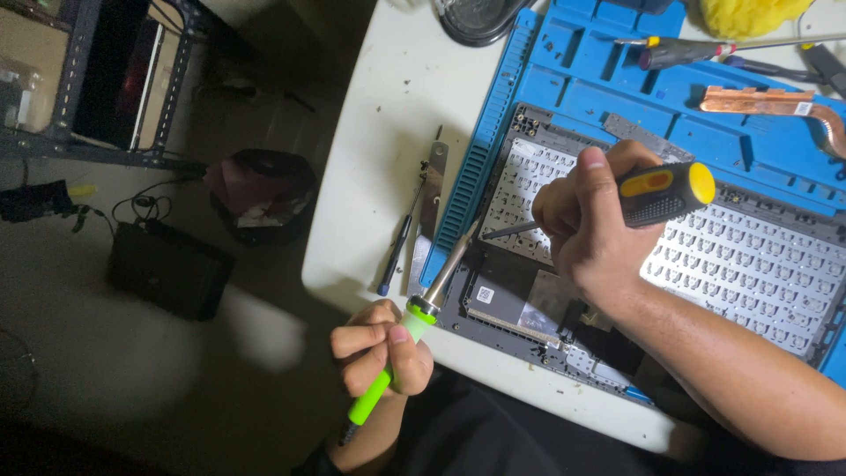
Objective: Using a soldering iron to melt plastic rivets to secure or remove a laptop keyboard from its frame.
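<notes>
White and dimly lit, the bench [388, 132] carried a blue repair mat [617, 97], and on that mat lay an opened laptop keyboard shell [749, 256], underside up. A small white square label [485, 294] sat near the shell's lower left corner. The right hand [586, 225] was over the shell, its grip closed around a black screwdriver with a yellow cap [661, 189]. The left hand [379, 348], below the shell at the bench edge, gripped a green-handled soldering iron [401, 361] fully, tip toward the shell. A copper heat pipe [775, 106] with a small white label lay above the shell.
</notes>
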